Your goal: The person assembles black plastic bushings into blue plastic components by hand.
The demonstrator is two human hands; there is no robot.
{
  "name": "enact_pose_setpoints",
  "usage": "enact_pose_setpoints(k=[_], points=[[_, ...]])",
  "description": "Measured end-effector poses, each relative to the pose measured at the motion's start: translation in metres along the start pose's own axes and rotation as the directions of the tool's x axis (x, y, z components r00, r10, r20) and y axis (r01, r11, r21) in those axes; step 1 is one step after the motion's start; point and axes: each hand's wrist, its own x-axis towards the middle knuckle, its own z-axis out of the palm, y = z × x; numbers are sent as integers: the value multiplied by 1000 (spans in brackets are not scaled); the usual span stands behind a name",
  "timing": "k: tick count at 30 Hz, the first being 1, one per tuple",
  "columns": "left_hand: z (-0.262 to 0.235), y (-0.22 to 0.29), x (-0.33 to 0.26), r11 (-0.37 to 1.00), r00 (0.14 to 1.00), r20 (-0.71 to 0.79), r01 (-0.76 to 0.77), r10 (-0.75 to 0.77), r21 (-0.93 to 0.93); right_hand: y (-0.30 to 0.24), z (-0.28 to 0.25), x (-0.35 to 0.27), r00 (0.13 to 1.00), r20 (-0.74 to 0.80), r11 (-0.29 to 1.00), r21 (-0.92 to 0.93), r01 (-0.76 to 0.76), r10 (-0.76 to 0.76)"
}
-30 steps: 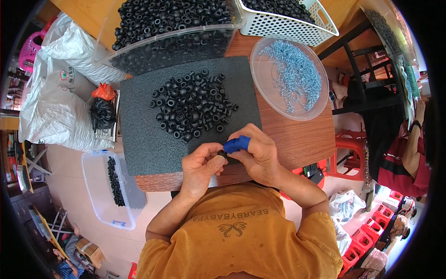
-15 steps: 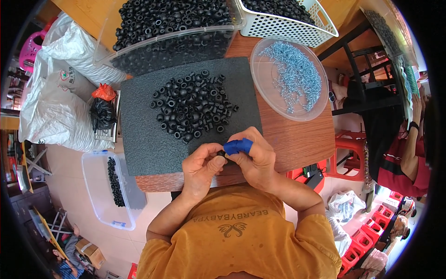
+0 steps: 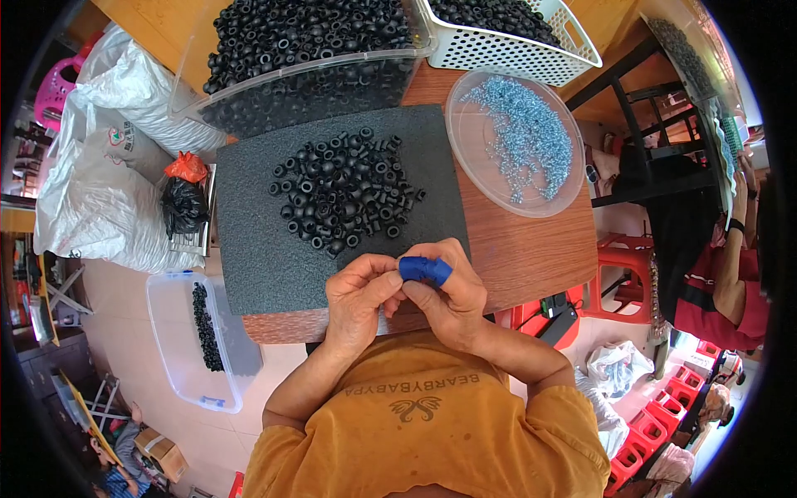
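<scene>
At frame centre, my wood-grained table bears a dark mat (black parts heaped on it) and, upper right of centre, a clear round tray.

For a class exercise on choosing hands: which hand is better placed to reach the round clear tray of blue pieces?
Probably the right hand: it is nearer the round clear tray, which sits toward the table's right side. The left hand is farther away.
</scene>
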Motion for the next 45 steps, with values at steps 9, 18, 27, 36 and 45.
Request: enact_pose_setpoints(k=[9, 18, 27, 36, 45], points=[[4, 2, 1, 1000, 996, -87, -15, 16, 21, 6, -9, 15, 961, 260, 962, -223, 158, -98], [1, -1, 2, 988, 995, -43, -86, 92, 128, 15, -2, 18, 878, 296, 790, -392, 472, -377], [-5, 14, -1, 959, 974, 92, 182, -205, 218, 22, -7, 12, 851, 326, 729, -442, 523, -413], [-12, 3, -4, 972, 990, 97, 82, -105, 219, 26, -8, 16, 775, 420, 704, -351, 618, -472], [-16, 1, -5, 969, 987, 129, 67, -100, 239, 31, -6, 24, 669, 453, 615, -287, 735, -589]])
